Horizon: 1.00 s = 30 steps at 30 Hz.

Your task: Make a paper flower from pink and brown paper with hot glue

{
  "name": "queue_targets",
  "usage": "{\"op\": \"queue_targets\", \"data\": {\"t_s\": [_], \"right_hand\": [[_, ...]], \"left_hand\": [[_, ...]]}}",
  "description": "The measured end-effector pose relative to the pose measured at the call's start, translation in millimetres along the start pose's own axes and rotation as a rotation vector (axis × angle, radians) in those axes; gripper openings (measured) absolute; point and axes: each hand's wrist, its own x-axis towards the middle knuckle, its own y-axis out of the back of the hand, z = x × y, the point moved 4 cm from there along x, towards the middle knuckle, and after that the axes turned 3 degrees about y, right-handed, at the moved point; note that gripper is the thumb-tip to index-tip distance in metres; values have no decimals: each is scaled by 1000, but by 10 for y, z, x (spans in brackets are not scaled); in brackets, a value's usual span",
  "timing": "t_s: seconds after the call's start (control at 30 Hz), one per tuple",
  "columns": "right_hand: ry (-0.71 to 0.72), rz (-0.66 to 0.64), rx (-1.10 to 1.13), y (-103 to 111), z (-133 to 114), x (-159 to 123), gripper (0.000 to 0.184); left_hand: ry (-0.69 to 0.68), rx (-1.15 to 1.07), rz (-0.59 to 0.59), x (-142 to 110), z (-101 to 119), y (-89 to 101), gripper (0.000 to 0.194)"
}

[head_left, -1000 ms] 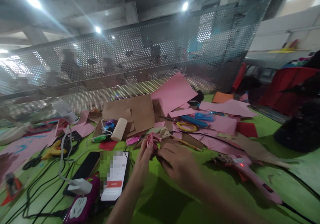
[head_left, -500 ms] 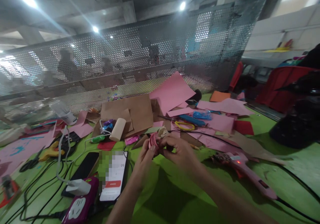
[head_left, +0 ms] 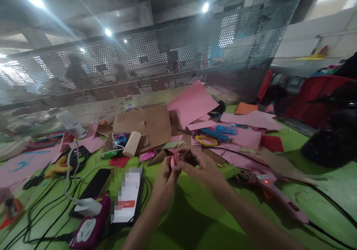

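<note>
"So, how do the fingers sit?"

"On the left hand (head_left: 165, 183) they're closed, pinching a small pink pleated bundle (head_left: 175, 160) between thumb and fingertips."

"And the right hand (head_left: 205, 170)?"

"Curled in from the other side, its thumb at the bundle's edge. The other fingers bend round behind, so I can't tell how firmly they have hold of it."

"Where's the bundle, exactly?"

"Up in the two hands, above the green worktop (head_left: 181, 224), with a shadow below."

"What's nearest?"

"A bright pink packet (head_left: 147, 156) just beyond the left hand, and past it a pale cardboard tube (head_left: 132, 144) leaning against brown paper (head_left: 158, 121). Beyond the right hand are yellow scissor handles (head_left: 206, 141) beside a blue tool (head_left: 214, 134), among pink sheets."

"Anything on the left?"

"A phone with a lit screen (head_left: 129, 199), a dark phone (head_left: 96, 186) next to it, and a white plug (head_left: 88, 207) on a purple power strip (head_left: 93, 224). Farther out lie dark scissors (head_left: 36, 181) near a yellow-handled tool (head_left: 57, 168)."

"And on the right?"

"A pink glue gun (head_left: 281, 194), its small light glowing red. Its nozzle end is tangled in something brown, too blurred to name."

"Behind it all?"

"A large pink sheet (head_left: 193, 103) standing at a slant, then a perforated metal screen (head_left: 156, 67). A red chair (head_left: 312, 99) is off to the right."
</note>
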Motion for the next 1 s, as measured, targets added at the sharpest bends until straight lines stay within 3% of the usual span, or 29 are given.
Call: {"op": "queue_targets", "data": {"t_s": [0.17,0.43,0.67,0.83,1.0], "right_hand": [[-38,28,1,19,76,13,9],[-100,19,189,42,137,64,23],[-99,61,219,36,125,58,27],[-110,129,91,45,73,26,21],[-92,150,-61,68,69,10,17]], "left_hand": [[-88,184,-20,-31,76,-53,26],[8,-51,-112,-12,-2,-39,26],[48,-5,-174,-1,-36,-36,32],[49,76,-223,6,-30,-89,37],[75,39,-189,10,-128,-43,45]]}}
